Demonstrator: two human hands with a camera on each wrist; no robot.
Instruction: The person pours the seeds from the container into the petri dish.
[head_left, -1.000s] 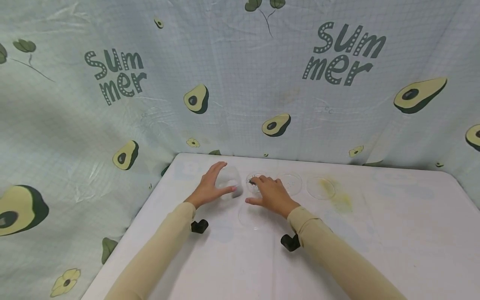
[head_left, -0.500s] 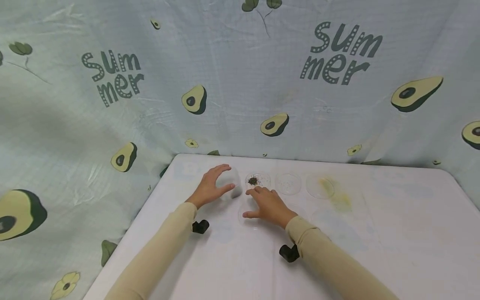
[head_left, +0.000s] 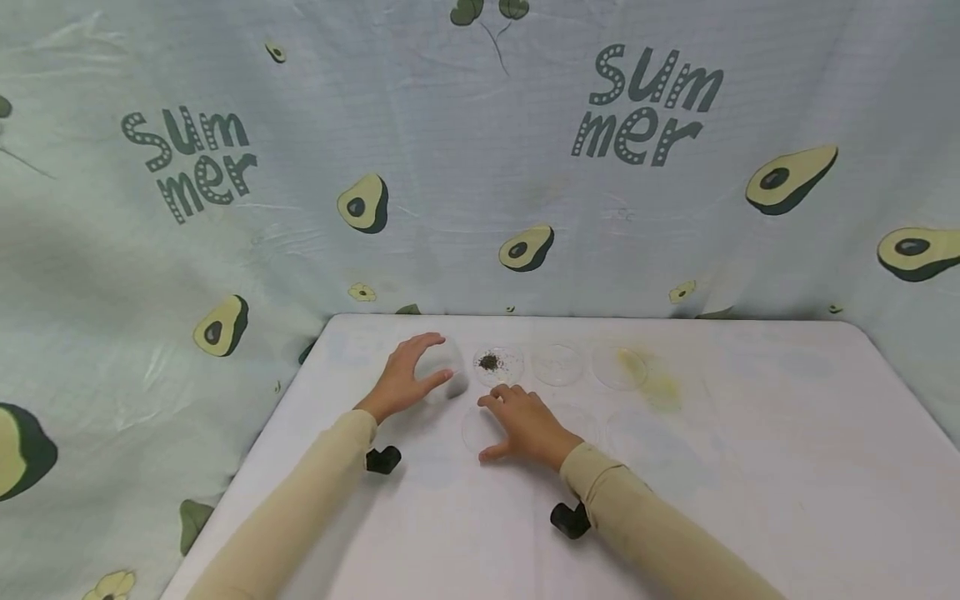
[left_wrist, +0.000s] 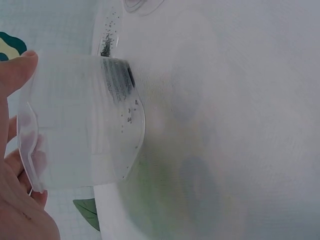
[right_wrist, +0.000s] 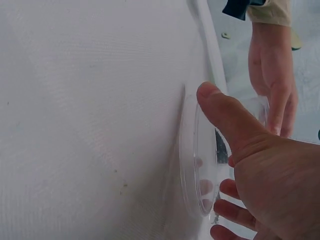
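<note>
My left hand (head_left: 399, 379) grips a clear plastic container (left_wrist: 75, 120), thumb on one side and fingers on the other, near the table's far left. Dark fine bits lie in the container's lower corner, and a few specks cling to its wall. My right hand (head_left: 525, 427) hovers with spread fingers over a clear round dish (right_wrist: 192, 160) in the front row; in the right wrist view its thumb reaches the dish's edge. Whether the fingers touch it I cannot tell. Behind the right hand, another clear dish (head_left: 516, 357) holds a small heap of dark bits (head_left: 490, 362).
More clear round dishes stand right of the heap, among them a middle dish (head_left: 557, 365) and a right one (head_left: 611, 369). Beside the latter is a yellow stain (head_left: 663, 393) on the white table (head_left: 750, 467). A patterned curtain (head_left: 435, 150) hangs behind.
My right hand has drawn back from the dish with the dark heap towards the front-row dish, uncovering the heap. My left hand keeps its grip on the container. The head view has shifted slightly right.
</note>
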